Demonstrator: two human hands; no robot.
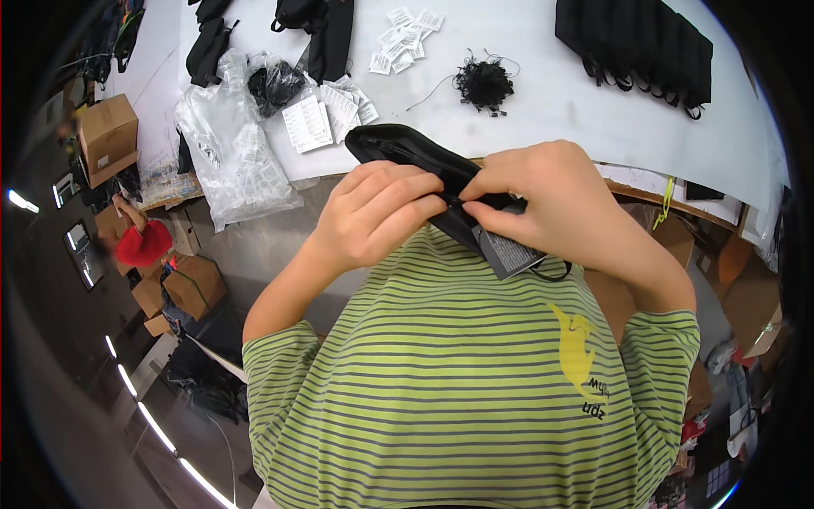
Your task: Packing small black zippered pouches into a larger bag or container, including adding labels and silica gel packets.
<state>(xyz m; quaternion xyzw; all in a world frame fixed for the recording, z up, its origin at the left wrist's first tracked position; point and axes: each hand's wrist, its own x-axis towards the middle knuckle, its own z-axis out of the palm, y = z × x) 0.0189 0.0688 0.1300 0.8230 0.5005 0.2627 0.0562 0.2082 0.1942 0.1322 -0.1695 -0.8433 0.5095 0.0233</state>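
In front of my chest, near the table's front edge, a black zippered pouch (405,142) is held tilted between both hands. My left hand (373,210) is closed round its near side, fingertips at the opening. The thumb and index finger of my right hand (551,199) are pinched together at the same opening, close to the left fingertips. Whatever small part lies in that pinch is hidden. A dark grey hang tag (510,254) with pale print dangles below the right hand, beside a thin black loop.
The white table (509,136) bears a bundle of black cords (484,83), small white labels (405,41), white printed cards (307,125), a clear plastic bag (237,161) and stacked black pouches (636,47). Cardboard boxes (108,140) and another person's red sleeve (144,244) are at left.
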